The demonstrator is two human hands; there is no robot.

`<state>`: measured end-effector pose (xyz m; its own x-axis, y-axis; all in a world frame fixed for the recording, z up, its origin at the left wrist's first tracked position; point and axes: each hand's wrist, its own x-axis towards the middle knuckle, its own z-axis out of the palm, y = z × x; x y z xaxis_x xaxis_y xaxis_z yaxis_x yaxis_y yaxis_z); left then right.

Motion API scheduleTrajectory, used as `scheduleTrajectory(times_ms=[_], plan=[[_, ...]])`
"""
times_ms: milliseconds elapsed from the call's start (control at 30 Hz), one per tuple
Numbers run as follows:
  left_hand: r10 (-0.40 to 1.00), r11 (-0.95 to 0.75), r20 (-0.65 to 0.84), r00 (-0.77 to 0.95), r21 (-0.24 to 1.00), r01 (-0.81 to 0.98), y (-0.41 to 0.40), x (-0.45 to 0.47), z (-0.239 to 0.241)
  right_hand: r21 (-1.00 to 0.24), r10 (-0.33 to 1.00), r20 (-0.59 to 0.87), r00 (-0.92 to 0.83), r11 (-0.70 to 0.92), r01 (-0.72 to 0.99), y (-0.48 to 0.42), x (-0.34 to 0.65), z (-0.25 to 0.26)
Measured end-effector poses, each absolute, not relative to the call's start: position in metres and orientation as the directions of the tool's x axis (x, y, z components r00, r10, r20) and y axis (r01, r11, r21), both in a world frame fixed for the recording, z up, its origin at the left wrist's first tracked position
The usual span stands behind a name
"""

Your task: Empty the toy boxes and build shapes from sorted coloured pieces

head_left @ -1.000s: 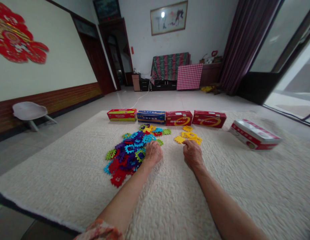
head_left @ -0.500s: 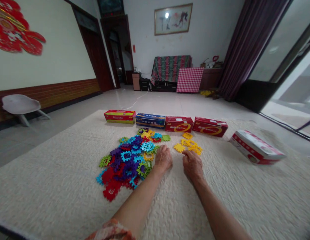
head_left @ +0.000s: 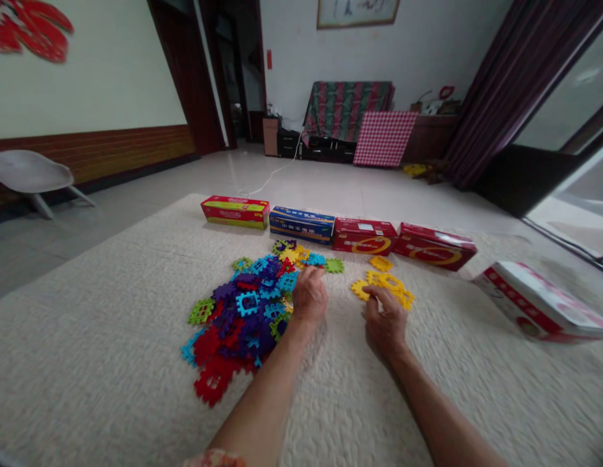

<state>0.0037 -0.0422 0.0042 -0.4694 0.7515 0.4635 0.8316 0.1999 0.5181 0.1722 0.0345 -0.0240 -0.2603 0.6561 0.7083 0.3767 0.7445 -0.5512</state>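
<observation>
Head view: a cream textured rug (head_left: 111,311) lay under five closed containers, and the blue cardboard box (head_left: 302,224) served as the landmark. A red-and-yellow cardboard box (head_left: 235,212) stood just left of the blue cardboard box, and two red cardboard boxes (head_left: 364,236) (head_left: 434,246) continued the row to its right. All four lay on their long sides, with their contents hidden. A white-and-red box (head_left: 539,301) lay askew, well to the right of the blue cardboard box, and its contents were also hidden. A large pile of multicoloured interlocking plastic pieces (head_left: 238,318) lay loose on the rug, in front of the blue cardboard box and outside every container. A smaller cluster of yellow interlocking pieces (head_left: 384,285) lay in front of and to the right of the blue cardboard box. The left hand (head_left: 308,297) rested at the right edge of the pile, its curled fingers (head_left: 311,275) over the pieces; any grip could not be determined. The right hand (head_left: 386,321) lay at the near edge of the yellow cluster, its fingers (head_left: 374,295) partly curled and touching or just beside the pieces; any grip could not be determined.
</observation>
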Motion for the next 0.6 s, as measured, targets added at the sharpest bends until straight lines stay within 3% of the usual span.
scheduleTrajectory(times_ms=[133,300,433,600], plan=[[0.752,0.379,0.358,-0.554,0.452,0.807,-0.061,-0.03,0.032,-0.548,0.585,0.677,-0.447,0.806,0.224,0.014,0.157,-0.02],[0.798,0.435,0.263,-0.542,0.371,0.82,-0.076,-0.059,0.04,-0.479,0.342,0.577,-0.742,0.877,0.031,-0.013,0.136,-0.011],[0.844,0.338,0.285,-0.454,0.374,0.864,-0.074,-0.066,0.027,-0.376,0.25,0.495,-0.832,0.925,0.054,-0.018,0.117,-0.004],[0.833,0.347,0.294,-0.469,0.382,0.857,-0.071,-0.07,0.017,-0.321,0.277,0.41,-0.869,0.936,0.147,-0.022,0.11,0.005]])
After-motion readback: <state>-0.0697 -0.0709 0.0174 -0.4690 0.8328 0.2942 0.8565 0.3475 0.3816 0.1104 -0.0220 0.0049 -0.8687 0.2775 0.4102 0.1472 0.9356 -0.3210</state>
